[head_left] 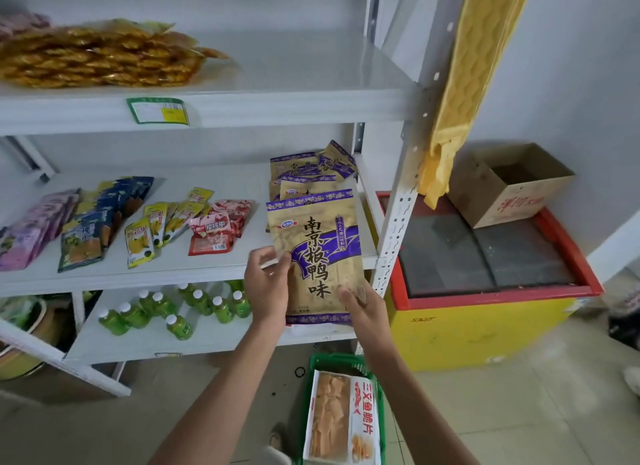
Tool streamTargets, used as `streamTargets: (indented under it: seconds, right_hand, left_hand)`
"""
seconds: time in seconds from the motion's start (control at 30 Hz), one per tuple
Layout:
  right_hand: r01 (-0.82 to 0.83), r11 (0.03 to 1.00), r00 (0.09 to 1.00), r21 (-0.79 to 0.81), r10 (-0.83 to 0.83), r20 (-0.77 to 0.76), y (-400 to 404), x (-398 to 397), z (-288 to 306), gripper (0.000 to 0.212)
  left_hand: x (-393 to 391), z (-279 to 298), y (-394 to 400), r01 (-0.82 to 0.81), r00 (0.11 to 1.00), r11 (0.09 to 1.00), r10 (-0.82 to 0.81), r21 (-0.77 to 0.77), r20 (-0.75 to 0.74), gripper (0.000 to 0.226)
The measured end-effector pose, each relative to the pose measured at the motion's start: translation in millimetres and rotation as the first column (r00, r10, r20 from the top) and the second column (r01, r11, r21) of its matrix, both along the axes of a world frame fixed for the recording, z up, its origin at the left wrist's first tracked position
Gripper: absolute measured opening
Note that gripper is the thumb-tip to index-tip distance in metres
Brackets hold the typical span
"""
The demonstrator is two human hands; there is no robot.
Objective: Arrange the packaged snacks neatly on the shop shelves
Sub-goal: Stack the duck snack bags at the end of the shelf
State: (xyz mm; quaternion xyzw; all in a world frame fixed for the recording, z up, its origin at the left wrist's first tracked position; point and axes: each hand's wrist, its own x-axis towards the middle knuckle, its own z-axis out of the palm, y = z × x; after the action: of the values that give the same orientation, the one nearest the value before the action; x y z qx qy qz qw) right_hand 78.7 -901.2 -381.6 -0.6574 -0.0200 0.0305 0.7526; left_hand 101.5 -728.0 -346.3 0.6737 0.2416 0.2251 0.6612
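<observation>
Tan and purple, that's the snack packet (315, 256) up front, held upright in both hands just in front of the right end of the middle shelf (194, 268). The left hand (268, 284) grips its left edge, thumb on the front face, fingers curled behind. The right hand (363, 305) holds the lower right corner, thumb pressed on the front, the other fingers hidden behind the pack. Right behind it, on that same shelf, a pile of matching tan-and-purple packets (311, 173) leans back toward the wall, a bit ragged at the top. Further left along the shelf: red packets (216, 232), yellow ones (156, 229), blue and orange ones (93, 229), and pink-purple ones (31, 236) at the far end, all lying in loose overlapping rows. Up on the top shelf (277, 107), a heap of golden-wrapped snacks (100, 57), with a green-edged price tag (158, 110) on the shelf lip below it. Down low, green bottles (173, 312) with white caps stand on the bottom shelf. On the floor, a green basket (332, 360) holds a white and orange snack bag (341, 419). To the right, a red and yellow chest freezer (485, 308) carries an open cardboard box (509, 184)
</observation>
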Motion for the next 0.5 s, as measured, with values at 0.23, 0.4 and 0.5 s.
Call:
streamTargets:
  seconds: [0.23,0.4,0.5]
  right_hand:
    - [0.118,0.791,0.949,-0.600,0.089,0.304,6.4,-21.7,-14.1,0.047]
    - [0.260,0.792,0.924,-0.553,-0.038,0.380,3.0,-21.1,-24.8,0.042]
    - [0.272,0.861,0.958,-0.431,-0.201,0.204,-6.0,-9.2,-18.0,0.069]
  left_hand:
    - [-8.0,27.0,-43.4,0.393,0.916,0.917,-0.397,-0.073,-0.057,0.041]
    - [1.3,19.8,-22.9,0.377,0.913,0.881,-0.405,-0.286,-0.044,0.042]
    - [1.3,23.6,-15.8,0.377,0.911,0.868,-0.410,-0.324,-0.039,0.054]
